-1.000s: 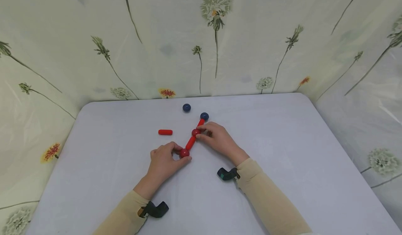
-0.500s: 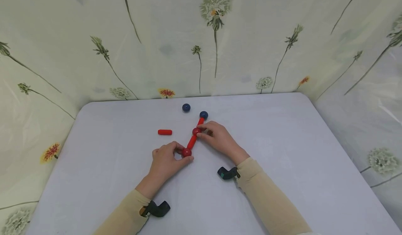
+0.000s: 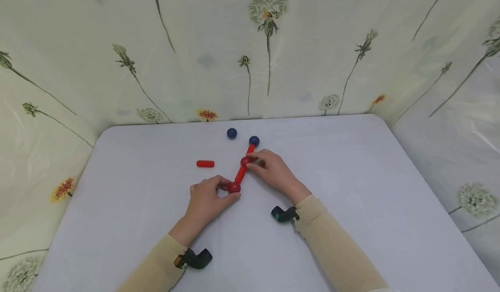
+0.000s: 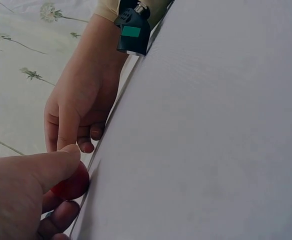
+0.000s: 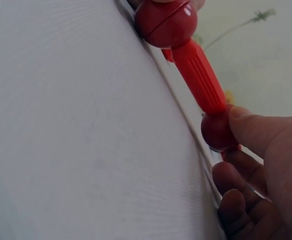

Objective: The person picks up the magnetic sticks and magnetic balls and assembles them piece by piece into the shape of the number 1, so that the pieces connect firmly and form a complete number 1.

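Observation:
A chain of balls and rods lies slantwise on the white table. My left hand (image 3: 208, 198) pinches the red ball (image 3: 234, 187) at its near end between thumb and fingers. From that ball a red rod (image 5: 200, 75) runs to a second red ball (image 5: 217, 131), which my right hand (image 3: 273, 170) pinches between thumb and fingertips. Beyond it another red rod (image 3: 251, 149) leads to a dark blue ball (image 3: 254, 141) at the far end. In the left wrist view the near red ball is partly covered by my left thumb.
A loose red rod (image 3: 205, 163) lies left of the chain. A second dark blue ball (image 3: 232, 133) sits near the back edge of the white table (image 3: 351, 162). Behind the table hangs a flower-patterned curtain (image 3: 195, 57).
The left hand and the near red ball have shifted slightly right and away from me. The whole chain has moved a little farther back, with both hands keeping their pinch.

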A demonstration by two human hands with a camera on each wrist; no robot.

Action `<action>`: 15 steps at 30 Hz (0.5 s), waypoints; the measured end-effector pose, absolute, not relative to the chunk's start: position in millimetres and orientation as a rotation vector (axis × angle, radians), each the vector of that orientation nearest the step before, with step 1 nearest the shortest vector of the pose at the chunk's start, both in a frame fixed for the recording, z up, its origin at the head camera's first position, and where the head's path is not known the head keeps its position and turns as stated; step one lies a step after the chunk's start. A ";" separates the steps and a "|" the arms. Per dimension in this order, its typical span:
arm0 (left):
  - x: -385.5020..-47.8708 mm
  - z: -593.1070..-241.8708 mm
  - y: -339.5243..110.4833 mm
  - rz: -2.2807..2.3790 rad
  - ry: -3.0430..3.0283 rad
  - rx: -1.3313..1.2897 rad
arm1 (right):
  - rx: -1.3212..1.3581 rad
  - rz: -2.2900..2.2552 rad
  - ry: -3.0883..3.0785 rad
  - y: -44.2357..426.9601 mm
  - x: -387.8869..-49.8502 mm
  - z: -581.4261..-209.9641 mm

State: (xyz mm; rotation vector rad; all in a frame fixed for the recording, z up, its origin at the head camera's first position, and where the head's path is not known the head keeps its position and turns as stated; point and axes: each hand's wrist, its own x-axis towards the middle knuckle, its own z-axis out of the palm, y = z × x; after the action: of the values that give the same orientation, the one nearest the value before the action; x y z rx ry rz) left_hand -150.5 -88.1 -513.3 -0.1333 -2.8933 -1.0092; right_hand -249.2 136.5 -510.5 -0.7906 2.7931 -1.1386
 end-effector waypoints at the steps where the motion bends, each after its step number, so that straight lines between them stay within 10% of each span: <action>1: -150.8 -513.3 -87.9 -1.008 -2.893 -0.138 | -0.785 -1.136 2.792 136.9 -249.6 -511.0; 15: -151.6 -510.7 -85.4 -1.031 -2.873 -0.150 | -0.728 -1.118 2.799 137.4 -250.4 -509.0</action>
State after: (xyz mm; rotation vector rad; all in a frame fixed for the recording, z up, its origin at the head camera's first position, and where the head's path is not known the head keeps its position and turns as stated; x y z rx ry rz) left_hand -151.6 -85.4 -510.7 -0.1499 -2.8735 -1.0314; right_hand -250.4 137.4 -509.0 -0.7281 2.7993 -1.1179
